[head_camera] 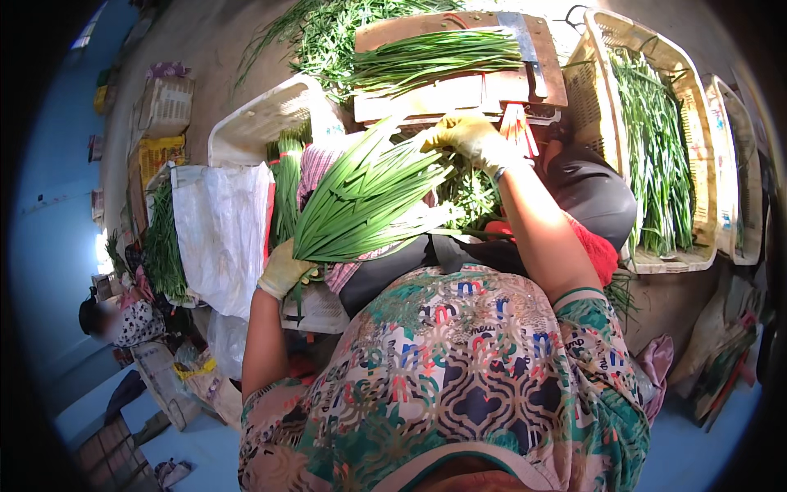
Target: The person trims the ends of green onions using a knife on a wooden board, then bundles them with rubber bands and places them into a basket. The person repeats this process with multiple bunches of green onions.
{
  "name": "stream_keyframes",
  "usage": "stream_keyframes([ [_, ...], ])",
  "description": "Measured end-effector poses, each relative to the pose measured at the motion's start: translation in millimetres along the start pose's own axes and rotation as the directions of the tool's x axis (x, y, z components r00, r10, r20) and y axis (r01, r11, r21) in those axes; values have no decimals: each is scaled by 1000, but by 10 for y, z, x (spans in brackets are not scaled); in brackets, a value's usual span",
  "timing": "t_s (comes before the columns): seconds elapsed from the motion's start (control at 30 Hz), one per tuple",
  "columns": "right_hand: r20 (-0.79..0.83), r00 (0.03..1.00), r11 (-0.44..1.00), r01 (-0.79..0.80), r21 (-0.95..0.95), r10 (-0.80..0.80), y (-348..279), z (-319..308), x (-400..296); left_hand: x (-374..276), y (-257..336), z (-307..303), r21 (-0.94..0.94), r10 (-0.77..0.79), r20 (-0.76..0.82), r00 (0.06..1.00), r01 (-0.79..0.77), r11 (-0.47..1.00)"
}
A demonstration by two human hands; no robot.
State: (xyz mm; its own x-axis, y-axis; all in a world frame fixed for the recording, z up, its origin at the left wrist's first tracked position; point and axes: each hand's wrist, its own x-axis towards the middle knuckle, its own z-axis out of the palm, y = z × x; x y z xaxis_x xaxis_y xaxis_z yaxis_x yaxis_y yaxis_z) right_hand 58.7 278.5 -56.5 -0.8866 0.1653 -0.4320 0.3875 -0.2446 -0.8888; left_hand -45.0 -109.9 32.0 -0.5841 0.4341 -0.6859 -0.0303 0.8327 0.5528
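Observation:
A loose bunch of garlic chives (pixel 369 190), long flat green leaves, lies fanned out above my lap. My left hand (pixel 284 269), in a yellowish work glove, grips the gathered end at the lower left. At the upper right, my right hand (pixel 470 138), gloved the same way, has its fingers closed at the ends of some leaves; the fingertips are partly hidden by glare. Beyond my hands a wooden board (pixel 393 111) carries another pile of green stalks (pixel 442 55). Across that board's right side lies a broad-bladed knife (pixel 516 40) with a dark handle.
On the right stands a plastic crate (pixel 704 203) of upright greens, another crate (pixel 731 246) behind it. To the left are a crate (pixel 246 126) with tied bunches and a white sack (pixel 215 234). Loose leaves (pixel 344 43) heap behind. Another person (pixel 132 320) sits far left.

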Motion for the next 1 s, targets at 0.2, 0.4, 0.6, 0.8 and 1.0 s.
stream_keyframes([
  [0.2,-402,916,959,-103,-265,-13,-64,-655,-196,-1,-25,-14,52,-12,-4,1000,12,999],
  [0.4,-25,916,781,327,-533,-401,-214,-117,-354,-26,-3,-9,54,-29,-1,1000,29,998],
  [0.6,22,978,902,201,-382,-209,-189,187,-92,-73,61,-86,99,10,1,1000,-10,995],
  [0.8,175,979,994,94,59,-103,-405,135,-286,-72,48,-84,139,7,-3,1000,-6,990],
  [1.0,215,966,981,113,160,-146,-308,187,-261,-32,11,-101,150,-6,3,1000,5,989],
])
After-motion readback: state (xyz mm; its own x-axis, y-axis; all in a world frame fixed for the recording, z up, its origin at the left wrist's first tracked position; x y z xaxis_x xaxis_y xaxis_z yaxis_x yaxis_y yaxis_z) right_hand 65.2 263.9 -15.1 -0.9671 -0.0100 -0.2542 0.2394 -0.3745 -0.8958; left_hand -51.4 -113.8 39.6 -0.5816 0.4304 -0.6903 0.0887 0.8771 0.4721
